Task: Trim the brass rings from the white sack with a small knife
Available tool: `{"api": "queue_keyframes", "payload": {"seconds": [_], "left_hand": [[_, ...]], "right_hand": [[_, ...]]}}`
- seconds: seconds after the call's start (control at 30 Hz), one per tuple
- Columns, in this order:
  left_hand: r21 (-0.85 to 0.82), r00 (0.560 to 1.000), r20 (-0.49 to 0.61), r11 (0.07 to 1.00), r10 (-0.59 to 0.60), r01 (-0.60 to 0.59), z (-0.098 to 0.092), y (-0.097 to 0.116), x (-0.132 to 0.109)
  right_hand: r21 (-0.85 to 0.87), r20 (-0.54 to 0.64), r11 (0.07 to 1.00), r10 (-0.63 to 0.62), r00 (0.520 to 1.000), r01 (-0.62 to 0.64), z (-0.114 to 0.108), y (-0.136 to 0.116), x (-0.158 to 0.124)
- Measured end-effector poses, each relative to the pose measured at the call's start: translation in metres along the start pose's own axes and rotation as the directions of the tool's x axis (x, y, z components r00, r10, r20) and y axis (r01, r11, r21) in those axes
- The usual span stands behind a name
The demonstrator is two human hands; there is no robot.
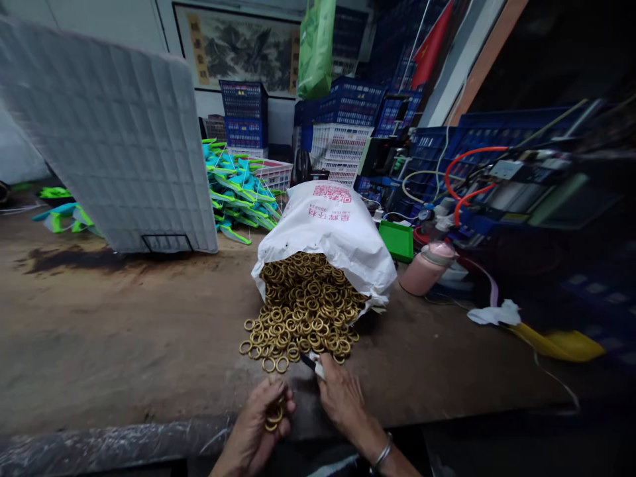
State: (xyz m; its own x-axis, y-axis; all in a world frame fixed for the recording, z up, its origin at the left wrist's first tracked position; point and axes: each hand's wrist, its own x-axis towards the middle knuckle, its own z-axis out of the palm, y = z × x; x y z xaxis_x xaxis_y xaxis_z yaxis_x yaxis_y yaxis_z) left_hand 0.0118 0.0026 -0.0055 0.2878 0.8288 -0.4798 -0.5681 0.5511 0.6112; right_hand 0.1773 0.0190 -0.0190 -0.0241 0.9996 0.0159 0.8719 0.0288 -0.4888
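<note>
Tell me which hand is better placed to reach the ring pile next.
Probably the right hand: it is nearer the ring pile, though holding a dark-tipped object. The left hand sits farther back, holding a few rings.

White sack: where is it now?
In the head view, the sack lies centrally on the table, rings at its mouth, left of the pink bottle.

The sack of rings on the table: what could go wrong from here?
The white sack lies on its side, mouth open, with brass-coloured rings spread out onto the table; a knock might send more sliding out.

The left hand holds a few rings close to the table's near edge, so a loose grip could let one fall off.

The right hand holds a small dark-and-white item beside the pile; it might scatter loose rings.
</note>
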Motion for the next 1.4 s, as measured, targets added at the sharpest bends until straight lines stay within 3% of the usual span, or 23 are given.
{"api": "queue_keyframes", "payload": {"seconds": [0.07, 0.2, 0.3, 0.4, 0.67, 0.83, 1.0, 1.2, 1.4], "left_hand": [[0.133, 0.996, -0.020, 0.987, 0.090, -0.086, 0.004, 0.000, 0.003], [0.374, 0.978, -0.002, 0.907, 0.210, -0.194, 0.008, 0.001, 0.007], [0.443, 0.981, 0.019, 0.878, 0.191, -0.179, 0.012, 0.004, 0.005], [0.452, 0.985, -0.016, 0.880, 0.171, -0.146, 0.015, 0.006, 0.002], [0.470, 0.942, -0.092, 0.848, 0.322, -0.244, 0.016, 0.009, 0.005], [0.440, 0.936, -0.083, 0.855, 0.342, -0.274, 0.016, 0.009, 0.006], [0.395, 0.953, -0.052, 0.883, 0.299, -0.255, 0.015, 0.006, 0.005], [0.368, 0.977, -0.022, 0.910, 0.212, -0.189, 0.011, 0.003, 0.003], [0.357, 0.978, -0.015, 0.915, 0.209, -0.190, 0.010, 0.003, 0.002]], "right_hand": [[0.199, 0.035, 0.980, -0.036, 0.999, 0.029, -0.006, -0.006, 0.002], [0.537, 0.135, 0.843, -0.129, 0.982, 0.037, -0.019, -0.020, 0.005], [0.661, 0.245, 0.749, -0.155, 0.957, -0.048, -0.023, -0.026, 0.005], [0.681, 0.271, 0.726, -0.128, 0.954, -0.096, -0.022, -0.027, 0.006], [0.487, 0.122, 0.873, -0.095, 0.988, 0.024, -0.022, -0.023, 0.010], [0.271, 0.070, 0.944, -0.217, 0.974, 0.191, -0.018, -0.026, 0.001], [-0.008, 0.124, 0.953, -0.299, 0.946, 0.302, -0.010, -0.026, -0.008], [-0.138, 0.146, 0.949, -0.263, 0.954, 0.283, -0.005, -0.028, -0.008], [-0.164, 0.122, 0.964, -0.193, 0.974, 0.211, -0.012, -0.039, -0.009]]}}
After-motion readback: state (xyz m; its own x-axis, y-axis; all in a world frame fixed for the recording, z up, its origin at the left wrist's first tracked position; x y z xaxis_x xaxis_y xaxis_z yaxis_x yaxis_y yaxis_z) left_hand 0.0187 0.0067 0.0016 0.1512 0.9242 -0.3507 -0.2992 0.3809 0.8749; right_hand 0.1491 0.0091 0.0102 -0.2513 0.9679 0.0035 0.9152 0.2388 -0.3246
